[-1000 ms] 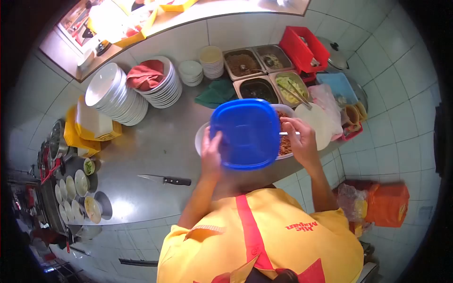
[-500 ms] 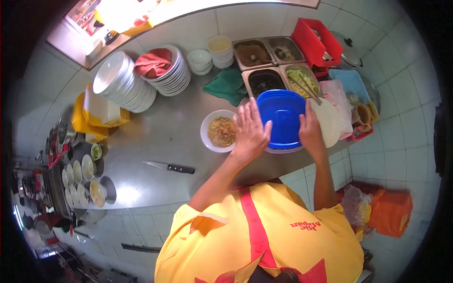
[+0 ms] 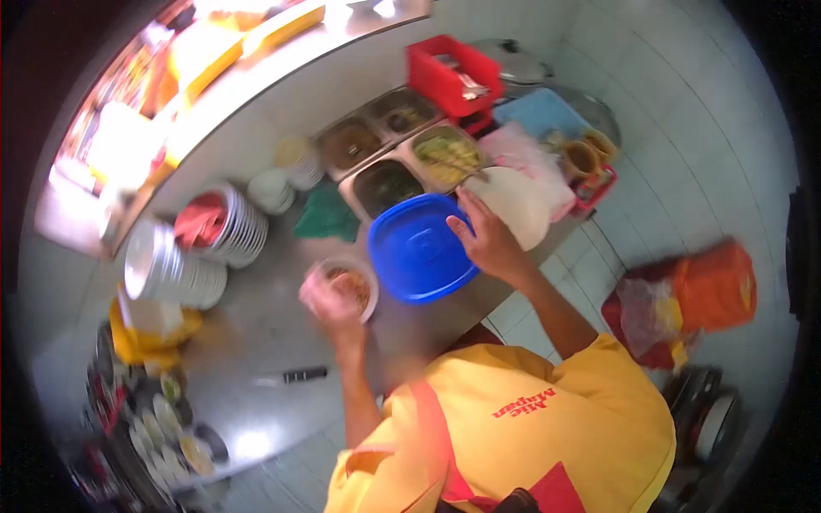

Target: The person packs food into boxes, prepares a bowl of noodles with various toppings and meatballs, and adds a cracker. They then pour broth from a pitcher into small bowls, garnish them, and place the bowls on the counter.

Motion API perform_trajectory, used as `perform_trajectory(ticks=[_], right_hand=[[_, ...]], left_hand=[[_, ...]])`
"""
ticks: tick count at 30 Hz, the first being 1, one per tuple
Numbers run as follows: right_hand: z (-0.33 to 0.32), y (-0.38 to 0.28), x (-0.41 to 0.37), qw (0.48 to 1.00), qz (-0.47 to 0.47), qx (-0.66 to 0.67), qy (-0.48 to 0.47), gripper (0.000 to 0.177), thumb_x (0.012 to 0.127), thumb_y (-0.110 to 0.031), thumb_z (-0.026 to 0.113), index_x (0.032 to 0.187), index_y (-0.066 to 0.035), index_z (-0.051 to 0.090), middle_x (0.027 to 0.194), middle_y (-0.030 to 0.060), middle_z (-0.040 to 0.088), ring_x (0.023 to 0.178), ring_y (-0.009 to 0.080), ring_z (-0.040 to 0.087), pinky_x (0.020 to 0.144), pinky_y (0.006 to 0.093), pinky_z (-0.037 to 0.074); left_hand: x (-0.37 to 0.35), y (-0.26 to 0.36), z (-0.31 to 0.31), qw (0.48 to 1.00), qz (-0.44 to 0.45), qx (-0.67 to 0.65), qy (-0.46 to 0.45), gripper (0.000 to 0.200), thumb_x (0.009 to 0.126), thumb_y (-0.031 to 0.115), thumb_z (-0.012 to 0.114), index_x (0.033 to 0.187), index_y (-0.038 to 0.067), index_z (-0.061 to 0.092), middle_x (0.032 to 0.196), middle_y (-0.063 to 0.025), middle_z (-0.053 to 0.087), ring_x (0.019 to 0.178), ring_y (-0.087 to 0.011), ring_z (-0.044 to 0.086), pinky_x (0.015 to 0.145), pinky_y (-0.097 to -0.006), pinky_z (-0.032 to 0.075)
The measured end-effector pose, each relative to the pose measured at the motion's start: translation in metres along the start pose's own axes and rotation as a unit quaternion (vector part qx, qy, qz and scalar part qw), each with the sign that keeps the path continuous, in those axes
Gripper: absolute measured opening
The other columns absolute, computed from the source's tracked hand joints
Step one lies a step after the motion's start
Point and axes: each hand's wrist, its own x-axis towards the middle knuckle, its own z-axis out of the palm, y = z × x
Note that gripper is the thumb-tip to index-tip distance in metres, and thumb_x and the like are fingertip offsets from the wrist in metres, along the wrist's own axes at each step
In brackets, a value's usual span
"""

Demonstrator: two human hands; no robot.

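A blue lid, square with rounded corners, lies near the front edge of the counter. My right hand rests at the lid's right edge with its fingers stretched out. To the left of the lid stands a white bowl holding brownish, crumbly food. Over this bowl's left side is my left hand, smeared by motion, so its finger grip does not show. A black-handled knife lies on the counter nearer to me.
Metal food pans and a green cloth are behind the lid. Stacked white bowls and a red cloth stand left. A white round board or plate and red bin are right.
My left hand has left the blue lid and moved left to the bowl. My right hand stays at the lid's right side. The whole view has turned and shifted.
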Motion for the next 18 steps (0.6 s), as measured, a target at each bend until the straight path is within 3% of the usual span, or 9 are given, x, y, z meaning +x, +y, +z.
perform_trajectory(ticks=[1, 2, 4, 5, 6, 8, 13, 15, 18], right_hand=[[-0.012, -0.001, -0.006, 0.992, 0.093, 0.090, -0.001, 0.028, 0.090, -0.017, 0.051, 0.103, 0.007, 0.053, 0.103, 0.0264, 0.055, 0.092, 0.0388, 0.056, 0.079, 0.0405, 0.046], [-0.020, 0.001, -0.014, 0.966, 0.182, 0.186, 0.002, 0.022, 0.090, -0.016, 0.050, 0.097, 0.005, 0.053, 0.095, 0.0226, 0.057, 0.086, 0.0368, 0.057, 0.074, 0.0403, 0.046], [-0.012, 0.034, -0.050, 0.953, 0.251, 0.166, 0.045, 0.018, 0.091, -0.014, 0.049, 0.096, 0.004, 0.052, 0.092, 0.0190, 0.057, 0.080, 0.0299, 0.058, 0.071, 0.0368, 0.046], [-0.010, 0.049, -0.063, 0.941, 0.292, 0.157, 0.064, 0.014, 0.092, -0.012, 0.048, 0.095, 0.002, 0.051, 0.088, 0.0154, 0.057, 0.075, 0.0229, 0.058, 0.069, 0.0332, 0.046], [-0.013, 0.058, -0.065, 0.940, 0.290, 0.161, 0.077, 0.011, 0.089, -0.009, 0.050, 0.092, 0.001, 0.048, 0.087, 0.0160, 0.055, 0.077, 0.0260, 0.057, 0.069, 0.0351, 0.045], [-0.010, 0.076, -0.054, 0.952, 0.247, 0.142, 0.108, 0.013, 0.087, -0.009, 0.051, 0.094, 0.001, 0.048, 0.089, 0.0165, 0.054, 0.081, 0.0281, 0.056, 0.071, 0.0363, 0.045], [0.040, 0.110, 0.040, 0.989, 0.134, 0.059, 0.033, 0.032, 0.077, -0.014, 0.064, 0.097, 0.003, 0.047, 0.097, 0.0220, 0.053, 0.084, 0.0366, 0.058, 0.073, 0.0437, 0.048], [0.069, 0.116, 0.066, 0.985, 0.148, 0.032, -0.083, 0.033, 0.075, -0.014, 0.065, 0.098, 0.003, 0.048, 0.092, 0.0207, 0.056, 0.079, 0.0339, 0.061, 0.066, 0.0426, 0.050], [0.078, 0.153, 0.078, 0.992, 0.059, 0.011, -0.109, 0.022, 0.076, -0.013, 0.061, 0.091, 0.001, 0.052, 0.085, 0.0196, 0.058, 0.077, 0.0332, 0.062, 0.064, 0.0419, 0.051]], left_hand=[[-0.011, -0.025, -0.003, 0.992, -0.073, 0.065, 0.086, 0.053, 0.091, 0.033, 0.052, 0.126, -0.005, 0.041, 0.115, -0.0250, 0.048, 0.114, -0.0383, 0.041, 0.095, -0.0458, 0.035], [-0.021, -0.057, -0.001, 0.971, -0.217, 0.086, 0.056, 0.058, 0.092, 0.040, 0.049, 0.127, -0.005, 0.039, 0.121, -0.0267, 0.044, 0.115, -0.0396, 0.041, 0.098, -0.0455, 0.033], [-0.039, -0.114, -0.013, 0.912, -0.366, -0.118, -0.142, 0.062, 0.092, 0.043, 0.050, 0.130, -0.003, 0.035, 0.128, -0.0228, 0.044, 0.110, -0.0367, 0.050, 0.087, -0.0405, 0.045], [-0.042, -0.120, -0.017, 0.818, -0.447, -0.268, -0.243, 0.062, 0.092, 0.043, 0.050, 0.132, -0.001, 0.033, 0.130, -0.0208, 0.044, 0.109, -0.0349, 0.053, 0.083, -0.0397, 0.050], [-0.047, -0.111, -0.016, 0.818, -0.442, -0.266, -0.254, 0.062, 0.092, 0.043, 0.050, 0.132, -0.001, 0.033, 0.130, -0.0208, 0.044, 0.109, -0.0349, 0.053, 0.083, -0.0397, 0.050], [-0.060, -0.088, -0.010, 0.726, -0.471, -0.468, -0.175, 0.055, 0.093, 0.037, 0.049, 0.134, 0.003, 0.033, 0.129, -0.0161, 0.047, 0.108, -0.0305, 0.056, 0.078, -0.0402, 0.055], [-0.074, -0.098, 0.012, 0.729, -0.450, -0.515, -0.038, 0.044, 0.096, 0.026, 0.044, 0.134, 0.006, 0.033, 0.128, -0.0146, 0.048, 0.111, -0.0304, 0.054, 0.082, -0.0431, 0.054], [-0.082, -0.095, 0.015, 0.750, -0.447, -0.487, 0.009, 0.043, 0.096, 0.025, 0.045, 0.133, 0.006, 0.035, 0.126, -0.0139, 0.049, 0.108, -0.0294, 0.055, 0.080, -0.0424, 0.054], [-0.097, -0.082, 0.021, 0.743, -0.450, -0.490, 0.079, 0.041, 0.096, 0.023, 0.045, 0.131, 0.006, 0.037, 0.124, -0.0135, 0.050, 0.106, -0.0291, 0.056, 0.078, -0.0433, 0.053]])
